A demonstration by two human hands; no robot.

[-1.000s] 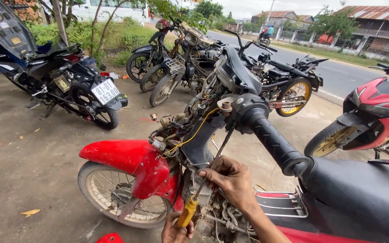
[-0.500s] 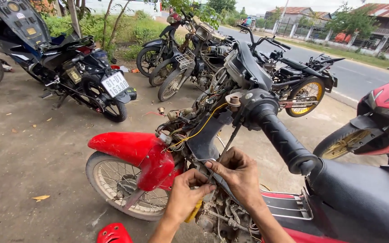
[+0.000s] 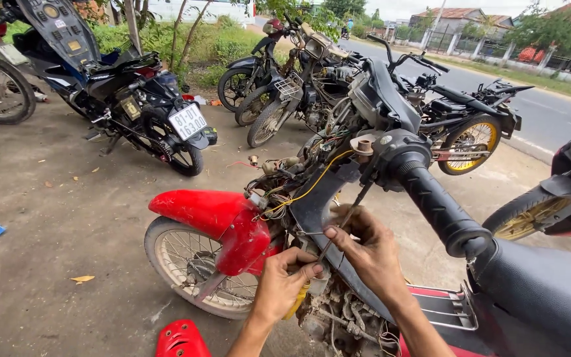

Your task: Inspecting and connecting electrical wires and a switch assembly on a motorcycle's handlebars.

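We work with 2 hands on a stripped red motorcycle [image 3: 232, 225] beside the road. Our left hand [image 3: 284, 283] has moved up since a second ago and now closes round a yellow-handled tool [image 3: 297, 303], while our right hand [image 3: 365, 251] pinches a thin cable [image 3: 348, 215] that drops from the handlebar [image 3: 431, 198] (the fingertips pressed tight on it). Both hands now meet at the exposed engine [image 3: 338, 317], so we judge the cable fitting is under way. Other motorcycles [image 3: 133, 99] stand parked behind.
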